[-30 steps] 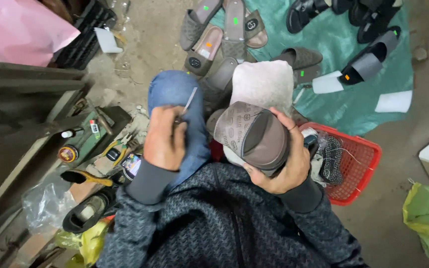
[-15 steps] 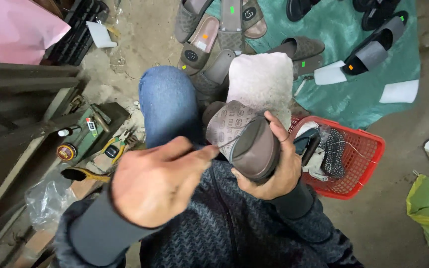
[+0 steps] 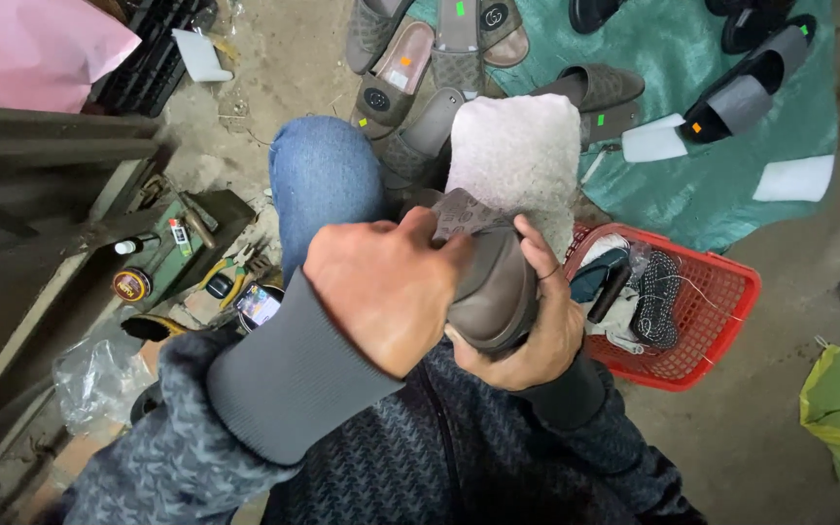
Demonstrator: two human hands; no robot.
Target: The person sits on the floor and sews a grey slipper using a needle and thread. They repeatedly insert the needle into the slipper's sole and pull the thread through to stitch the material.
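Sandal: a grey-brown slide sandal (image 3: 493, 292) sits over the person's lap, just in front of the pale fleecy cloth (image 3: 522, 156) on the knee.
Right hand: the right hand (image 3: 522, 340) cups the sandal from below – fingers curled tight round its sole and edge.
Left hand: the left hand (image 3: 386, 287) lies over the sandal's strap, fingers closed; what they pinch is hidden, possibly a thin tool.
Nearby: a red basket (image 3: 721, 321) stands just right of the sandal; pliers (image 3: 230, 277) lie well to its left.
Risk: if a point is in that grip, a slip could jab the supporting palm – the hands overlap closely.
Risk two: a loosened hold could drop the sandal to the dirty ground.
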